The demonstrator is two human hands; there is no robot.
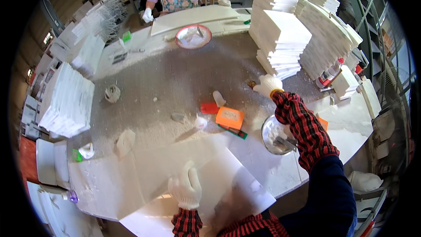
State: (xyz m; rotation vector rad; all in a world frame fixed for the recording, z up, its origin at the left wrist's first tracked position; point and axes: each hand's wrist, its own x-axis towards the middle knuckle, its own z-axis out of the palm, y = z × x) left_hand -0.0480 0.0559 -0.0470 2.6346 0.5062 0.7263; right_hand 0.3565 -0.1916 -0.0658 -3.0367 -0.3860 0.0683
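A glossy white slab (210, 180) lies in front of me, reaching over the table's near edge. My left hand (186, 188), in a white knit glove, rests on it with the fingers stretched forward. Out to the right, my right hand (268, 85), also gloved, is closed on the dusty table beside a small brown thing (251, 84), close to a stack of white tiles (285, 35); what its fingers hold, if anything, is hidden. Under my right forearm stands a metal bowl (274, 136) of white paste with a scraper (286, 143) in it.
An orange box (230, 118), a red piece (209, 108) and a green-edged tool (232, 131) lie mid-table. Tile stacks (68, 101) stand left and right. At the far side, a person in an apron (180, 0) works at a slab (199, 18) near a red-rimmed basin (193, 37).
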